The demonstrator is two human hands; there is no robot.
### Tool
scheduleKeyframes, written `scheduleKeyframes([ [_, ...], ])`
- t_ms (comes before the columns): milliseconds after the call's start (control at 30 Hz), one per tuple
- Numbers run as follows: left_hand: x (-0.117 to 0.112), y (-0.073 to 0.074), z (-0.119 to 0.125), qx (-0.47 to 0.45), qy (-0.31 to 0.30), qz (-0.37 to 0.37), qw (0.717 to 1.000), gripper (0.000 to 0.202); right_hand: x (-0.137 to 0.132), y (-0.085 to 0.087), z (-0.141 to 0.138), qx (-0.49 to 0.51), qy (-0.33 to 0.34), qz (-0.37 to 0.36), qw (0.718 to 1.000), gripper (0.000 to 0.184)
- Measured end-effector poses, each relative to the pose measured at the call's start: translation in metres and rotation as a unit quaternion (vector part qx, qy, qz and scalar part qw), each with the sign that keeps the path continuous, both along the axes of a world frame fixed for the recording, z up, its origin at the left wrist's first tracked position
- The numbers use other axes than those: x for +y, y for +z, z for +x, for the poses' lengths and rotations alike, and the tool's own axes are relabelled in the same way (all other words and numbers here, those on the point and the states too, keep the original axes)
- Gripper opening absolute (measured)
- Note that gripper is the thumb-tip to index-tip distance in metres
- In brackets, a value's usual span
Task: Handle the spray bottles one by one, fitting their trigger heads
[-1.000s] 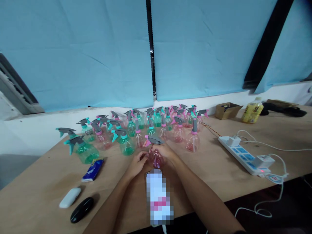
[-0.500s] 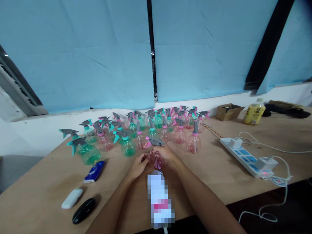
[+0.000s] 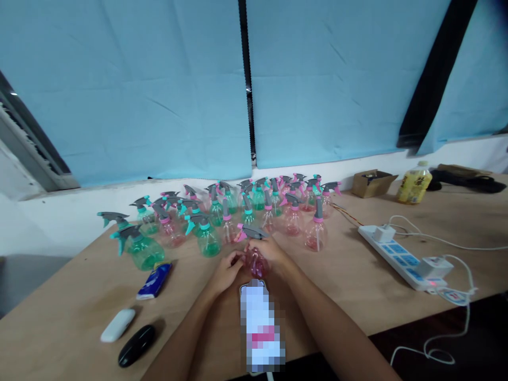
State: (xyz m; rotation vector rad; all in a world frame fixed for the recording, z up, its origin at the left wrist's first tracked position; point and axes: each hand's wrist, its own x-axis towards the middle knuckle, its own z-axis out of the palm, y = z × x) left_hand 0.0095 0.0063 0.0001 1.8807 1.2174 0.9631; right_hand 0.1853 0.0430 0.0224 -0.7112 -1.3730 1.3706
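A clear pink spray bottle (image 3: 257, 263) with a grey and pink trigger head (image 3: 252, 232) stands upright in front of me. My right hand (image 3: 266, 247) is closed round its neck, just under the head. At the bottle's left side is my left hand (image 3: 230, 269), its fingers curled in against the bottle; the fingertips are partly hidden. Directly below the bottle lies a phone (image 3: 260, 323) with its lit screen blurred out. Behind my hands, a green spray bottle (image 3: 208, 241) and a pink-collared spray bottle (image 3: 316, 235) stand nearest among several others.
Left of my arms lie a blue packet (image 3: 154, 280), a white case (image 3: 118, 325) and a black oval case (image 3: 137, 345). On the right are a power strip (image 3: 397, 259) with chargers and cables, a cardboard box (image 3: 373, 184) and a yellow drink bottle (image 3: 414, 183). Blue curtains hang behind.
Almost nothing differs. The whole view has shifted very slightly, and both hands stay at the pink spray bottle.
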Motion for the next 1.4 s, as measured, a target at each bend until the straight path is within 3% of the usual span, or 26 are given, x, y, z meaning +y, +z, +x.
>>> scheduleKeyframes([
  [300,0.002,-0.004,-0.001,0.01,-0.005,0.002,1.0,0.026,-0.004,0.006,-0.002,0.009,-0.016,0.029,0.999,0.015],
  [567,0.002,-0.004,-0.002,0.004,-0.013,0.006,1.0,0.025,-0.002,0.001,-0.002,-0.011,-0.024,-0.001,1.0,0.009],
  [767,0.0,-0.001,-0.001,0.007,-0.007,-0.003,1.0,0.028,-0.005,0.009,-0.001,0.005,0.002,0.073,0.997,0.017],
  [933,0.002,-0.003,-0.002,0.005,-0.01,0.01,1.0,0.025,0.0,-0.002,-0.003,-0.044,-0.045,0.05,0.997,0.011],
  [1033,0.003,-0.005,-0.002,0.0,-0.01,0.015,1.0,0.026,0.001,-0.005,-0.005,-0.036,-0.048,0.099,0.993,0.014],
  [1100,0.004,-0.006,-0.002,-0.006,-0.006,0.014,1.0,0.026,-0.001,-0.004,-0.007,-0.04,-0.078,0.152,0.984,0.019],
  [1233,0.005,-0.009,-0.002,-0.036,0.024,0.019,0.999,0.024,-0.011,0.0,-0.008,-0.101,-0.211,0.23,0.945,0.025],
  [1400,0.002,-0.008,-0.003,-0.049,0.049,0.066,0.995,0.024,-0.014,-0.017,-0.007,-0.149,-0.294,0.302,0.895,0.027],
])
